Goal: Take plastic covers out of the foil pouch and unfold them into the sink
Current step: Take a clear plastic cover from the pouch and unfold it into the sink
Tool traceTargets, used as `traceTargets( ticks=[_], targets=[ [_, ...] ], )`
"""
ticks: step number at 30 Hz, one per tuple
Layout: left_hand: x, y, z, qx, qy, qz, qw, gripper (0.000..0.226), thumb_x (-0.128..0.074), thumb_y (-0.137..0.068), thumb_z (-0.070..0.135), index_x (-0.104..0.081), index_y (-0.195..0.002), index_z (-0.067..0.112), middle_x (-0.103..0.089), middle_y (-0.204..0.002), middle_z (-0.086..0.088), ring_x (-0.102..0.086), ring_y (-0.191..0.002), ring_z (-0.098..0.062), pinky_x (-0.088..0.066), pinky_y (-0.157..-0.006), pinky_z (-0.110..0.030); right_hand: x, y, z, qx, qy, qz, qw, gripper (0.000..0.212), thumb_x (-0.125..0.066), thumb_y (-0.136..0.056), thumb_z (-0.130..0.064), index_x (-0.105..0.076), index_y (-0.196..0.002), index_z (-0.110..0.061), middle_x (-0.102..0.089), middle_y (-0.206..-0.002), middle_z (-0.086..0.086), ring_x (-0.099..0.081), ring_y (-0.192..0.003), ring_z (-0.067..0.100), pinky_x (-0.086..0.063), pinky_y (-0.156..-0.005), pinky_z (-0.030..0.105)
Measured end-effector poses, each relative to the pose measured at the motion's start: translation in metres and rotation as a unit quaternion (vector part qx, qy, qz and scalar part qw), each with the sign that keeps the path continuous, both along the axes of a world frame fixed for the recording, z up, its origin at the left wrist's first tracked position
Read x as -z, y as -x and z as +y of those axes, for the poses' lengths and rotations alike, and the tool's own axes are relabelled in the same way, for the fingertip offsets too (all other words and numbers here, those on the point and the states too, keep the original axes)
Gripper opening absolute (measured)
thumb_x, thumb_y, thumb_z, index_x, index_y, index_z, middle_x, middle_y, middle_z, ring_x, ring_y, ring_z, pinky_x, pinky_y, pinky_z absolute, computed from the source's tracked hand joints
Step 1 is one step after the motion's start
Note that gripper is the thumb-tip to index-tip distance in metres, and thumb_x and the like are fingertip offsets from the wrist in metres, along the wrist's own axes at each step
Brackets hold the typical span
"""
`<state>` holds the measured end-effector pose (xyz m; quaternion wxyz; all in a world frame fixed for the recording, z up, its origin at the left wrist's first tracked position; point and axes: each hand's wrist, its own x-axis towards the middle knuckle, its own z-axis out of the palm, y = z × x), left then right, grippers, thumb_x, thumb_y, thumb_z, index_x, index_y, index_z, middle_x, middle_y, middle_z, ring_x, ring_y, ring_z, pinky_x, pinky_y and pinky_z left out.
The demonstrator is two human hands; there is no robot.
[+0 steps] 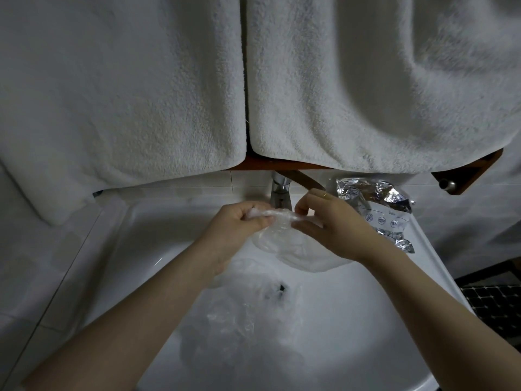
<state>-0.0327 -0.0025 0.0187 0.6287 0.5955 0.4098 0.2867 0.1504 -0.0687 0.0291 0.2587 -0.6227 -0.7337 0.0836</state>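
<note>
Head view, nearest: two bare forearms reaching up from the lower edge over a glossy white sink (366, 320). Low in the basin, crumpled clear plastic covers (248, 314), thin, wrinkled, half see-through, spread around and partly over the dark drain (279, 289). Above that, held over the basin, another plastic cover (284, 238): filmy, translucent, bunched into a gathered ridge along its top edge, the loose rest sagging down in soft folds. Left hand (239, 224) pinched closed on the left end of that ridge, fingers curled in around it. Right hand (329, 221) pinching the right end between thumb and fingers, a thin ring on one finger. Just behind the hands, a chrome faucet (280, 193), smooth and tapered. To its right, on the sink's rim, the foil pouch (377, 198): silver, creased, torn open, a white printed panel on its front. Farthest, two thick white terry towels (127, 80) hanging side by side, nubby in texture, over a brown wooden edge.
</note>
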Motion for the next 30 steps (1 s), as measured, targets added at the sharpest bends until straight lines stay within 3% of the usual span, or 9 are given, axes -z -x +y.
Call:
traceTargets(
  ticks=[5, 7, 10, 14, 19, 21, 24, 27, 30],
  targets=[
    [0.002, 0.012, 0.006, 0.013, -0.017, -0.005, 1.0, 0.023, -0.062, -0.087, 0.011, -0.062, -0.095, -0.01, -0.063, -0.076, -0.005, -0.059, -0.062, -0.002, -0.043, -0.057, -0.009, -0.002, -0.002, 0.002, 0.003, 0.059, 0.05, 0.997, 0.015, -0.063, -0.088, -0.02, -0.066, -0.09, -0.005, -0.061, -0.083, 0.002, -0.056, -0.072, 0.017, -0.039, -0.065, 0.017],
    [0.004, 0.017, 0.009, 0.0, -0.021, -0.016, 1.0, 0.027, -0.061, -0.087, 0.012, -0.059, -0.096, -0.014, -0.061, -0.08, -0.012, -0.058, -0.071, -0.011, -0.045, -0.064, -0.014, -0.002, -0.004, 0.0, 0.025, 0.078, 0.06, 0.995, 0.016, -0.061, -0.089, -0.02, -0.068, -0.088, -0.006, -0.066, -0.08, 0.005, -0.058, -0.073, 0.017, -0.042, -0.068, 0.025],
    [0.001, 0.024, 0.01, -0.009, -0.003, -0.04, 0.999, 0.011, -0.059, -0.088, 0.008, -0.065, -0.095, 0.001, -0.064, -0.083, -0.01, -0.06, -0.081, -0.02, -0.048, -0.075, -0.025, 0.0, -0.003, -0.003, 0.04, 0.089, 0.073, 0.993, 0.016, -0.058, -0.091, -0.019, -0.069, -0.085, -0.008, -0.068, -0.073, -0.002, -0.058, -0.069, 0.009, -0.043, -0.066, 0.027],
    [0.003, 0.034, 0.018, -0.031, 0.012, -0.079, 0.996, 0.033, -0.059, -0.088, 0.007, -0.071, -0.093, 0.037, -0.066, -0.087, -0.004, -0.058, -0.087, -0.021, -0.043, -0.081, -0.034, 0.001, -0.003, -0.008, 0.039, 0.097, 0.158, 0.982, 0.02, -0.055, -0.092, -0.01, -0.063, -0.081, -0.025, -0.064, -0.061, -0.009, -0.05, -0.053, 0.006, -0.042, -0.054, 0.021],
    [0.002, 0.04, 0.015, -0.008, 0.014, -0.09, 0.996, 0.043, -0.051, -0.089, -0.001, -0.077, -0.075, 0.029, -0.074, -0.084, 0.009, -0.065, -0.088, -0.005, -0.044, -0.083, -0.019, 0.006, -0.004, -0.016, 0.04, 0.118, 0.322, 0.938, 0.023, -0.049, -0.094, -0.002, -0.054, -0.088, -0.024, -0.057, -0.059, -0.001, -0.044, -0.058, 0.014, -0.034, -0.054, 0.025],
    [0.001, 0.037, 0.012, -0.009, 0.005, -0.084, 0.996, 0.04, -0.053, -0.088, -0.001, -0.077, -0.074, 0.028, -0.074, -0.087, 0.009, -0.065, -0.09, -0.003, -0.046, -0.083, -0.017, 0.005, -0.006, -0.012, 0.064, 0.129, 0.276, 0.95, 0.03, -0.048, -0.093, 0.002, -0.055, -0.08, -0.025, -0.055, -0.064, -0.003, -0.048, -0.062, 0.011, -0.037, -0.059, 0.025],
    [0.0, 0.031, 0.009, 0.004, -0.044, -0.06, 0.997, 0.03, -0.06, -0.085, 0.002, -0.074, -0.082, 0.028, -0.072, -0.085, 0.017, -0.063, -0.087, 0.005, -0.044, -0.074, -0.008, -0.001, -0.003, -0.002, 0.119, 0.13, 0.082, 0.981, 0.019, -0.052, -0.089, -0.005, -0.056, -0.081, -0.022, -0.061, -0.091, 0.002, -0.054, -0.086, 0.02, -0.041, -0.076, 0.034],
    [0.001, 0.022, 0.008, 0.02, -0.072, -0.057, 0.996, 0.026, -0.065, -0.082, 0.0, -0.072, -0.086, 0.025, -0.072, -0.086, 0.018, -0.063, -0.088, 0.006, -0.046, -0.077, -0.008, -0.009, 0.014, 0.002, 0.095, 0.058, 0.114, 0.987, 0.007, -0.052, -0.091, -0.01, -0.056, -0.088, -0.014, -0.061, -0.099, 0.001, -0.053, -0.092, 0.015, -0.041, -0.081, 0.031],
    [0.002, 0.018, 0.01, 0.026, -0.084, -0.046, 0.995, 0.027, -0.068, -0.08, 0.001, -0.072, -0.087, 0.028, -0.073, -0.09, 0.014, -0.065, -0.092, -0.001, -0.049, -0.082, -0.013, -0.002, 0.026, 0.008, 0.05, 0.066, 0.178, 0.981, 0.012, -0.052, -0.093, -0.019, -0.048, -0.082, -0.021, -0.052, -0.074, -0.011, -0.047, -0.067, 0.001, -0.037, -0.065, 0.02]
  ],
)
